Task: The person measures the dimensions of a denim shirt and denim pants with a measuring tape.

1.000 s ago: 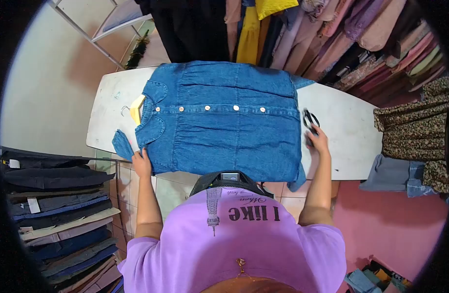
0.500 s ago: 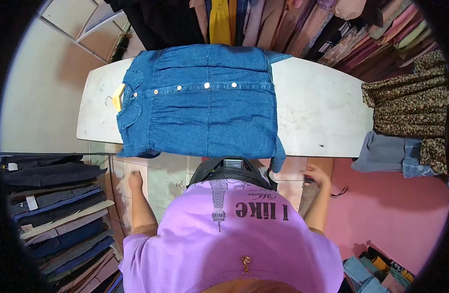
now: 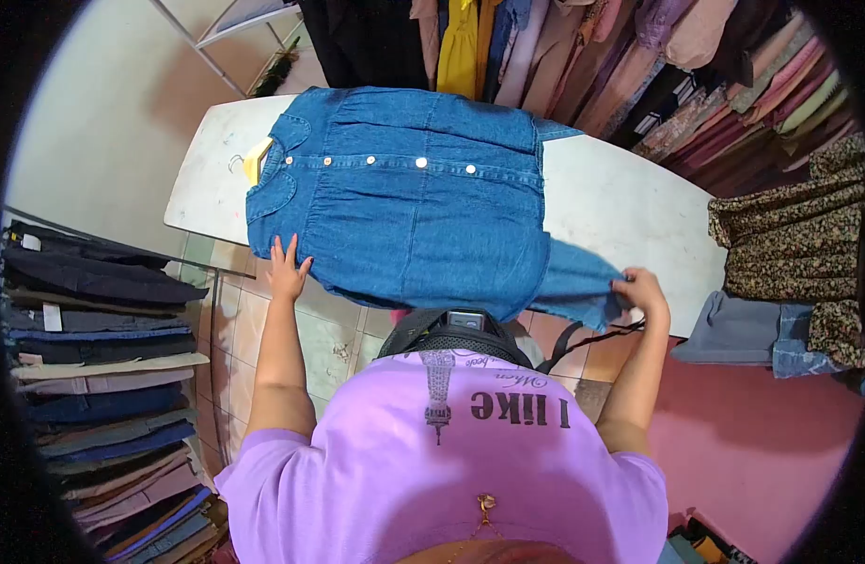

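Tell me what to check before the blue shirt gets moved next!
1. Left hand flat on the shirt: ok.
2. Right hand pinching the shirt's loose end: ok.
3. Shirt fully on the table: not ok, its near edge hangs over.
4. Buttons done up: ok.
5. Hanger out of the collar: not ok, it sits inside.

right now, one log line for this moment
left hand flat on denim shirt | right hand gripping its sleeve | shirt on white table
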